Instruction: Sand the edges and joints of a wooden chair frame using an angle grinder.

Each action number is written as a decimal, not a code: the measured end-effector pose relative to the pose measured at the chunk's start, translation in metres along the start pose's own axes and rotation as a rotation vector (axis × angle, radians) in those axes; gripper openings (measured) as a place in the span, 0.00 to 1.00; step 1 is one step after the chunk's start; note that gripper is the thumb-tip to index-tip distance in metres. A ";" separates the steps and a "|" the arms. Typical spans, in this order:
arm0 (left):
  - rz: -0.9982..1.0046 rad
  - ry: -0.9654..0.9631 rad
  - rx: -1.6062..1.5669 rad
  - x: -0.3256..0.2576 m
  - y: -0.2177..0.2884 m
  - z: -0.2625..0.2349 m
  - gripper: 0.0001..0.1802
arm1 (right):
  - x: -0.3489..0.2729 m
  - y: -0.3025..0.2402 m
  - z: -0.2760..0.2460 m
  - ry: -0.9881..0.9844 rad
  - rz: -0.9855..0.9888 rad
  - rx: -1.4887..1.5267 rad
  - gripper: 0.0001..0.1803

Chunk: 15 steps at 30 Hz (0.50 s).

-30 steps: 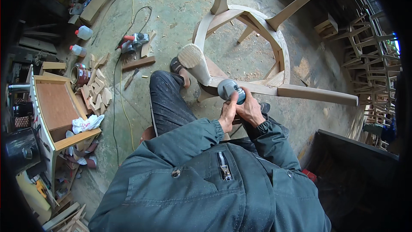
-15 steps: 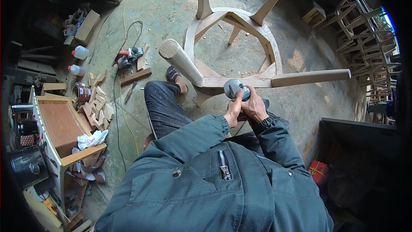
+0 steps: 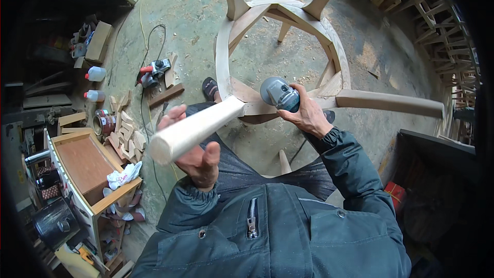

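Note:
A bare wooden chair frame [image 3: 223, 64] stands in front of me, its round ring edged by several legs that stick up and outward. Its nearest leg [image 3: 200, 127] points toward me on the left. My left hand [image 3: 198, 163] is at that leg's end, fingers spread on one side and thumb on the other; the leg hides the palm, so contact is unclear. Wrapped around a grey-green angle grinder [image 3: 283, 96], my right hand [image 3: 311, 114] holds it over the near side of the ring. The grinder's round head faces left, close to the leg's joint.
On the floor at left lie a red-and-grey power tool [image 3: 153, 72] with its cable, wood offcuts [image 3: 126, 136], a can [image 3: 104, 123] and two red-capped bottles [image 3: 95, 74]. A wooden cabinet [image 3: 77, 159] stands nearer. Stacked chair frames [image 3: 447, 46] line the right.
My left hand has left the grinder and moved left to the near leg, opening. That leg has swung down toward me as the frame turned. My right hand keeps the grinder, now raised slightly.

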<state>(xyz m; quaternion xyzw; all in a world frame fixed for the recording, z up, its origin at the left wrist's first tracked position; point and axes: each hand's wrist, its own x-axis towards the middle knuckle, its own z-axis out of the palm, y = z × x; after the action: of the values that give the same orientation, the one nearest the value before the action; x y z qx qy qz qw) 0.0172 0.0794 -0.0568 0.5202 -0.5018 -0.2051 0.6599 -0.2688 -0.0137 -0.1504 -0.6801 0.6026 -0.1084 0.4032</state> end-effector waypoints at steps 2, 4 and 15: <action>0.017 -0.239 -0.099 0.012 -0.005 0.005 0.45 | 0.021 -0.011 0.000 -0.086 -0.094 0.007 0.51; 0.002 -0.118 -0.201 0.020 -0.013 0.021 0.26 | 0.044 -0.020 0.004 -0.132 -0.115 0.002 0.51; 0.151 -0.135 -0.127 0.024 -0.028 0.025 0.17 | 0.097 -0.051 0.032 -0.272 -0.273 -0.130 0.49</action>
<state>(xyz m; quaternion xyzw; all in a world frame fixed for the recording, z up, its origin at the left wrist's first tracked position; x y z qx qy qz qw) 0.0116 0.0379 -0.0719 0.4229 -0.5688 -0.2207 0.6700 -0.1874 -0.0912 -0.1694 -0.7885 0.4504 -0.0303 0.4177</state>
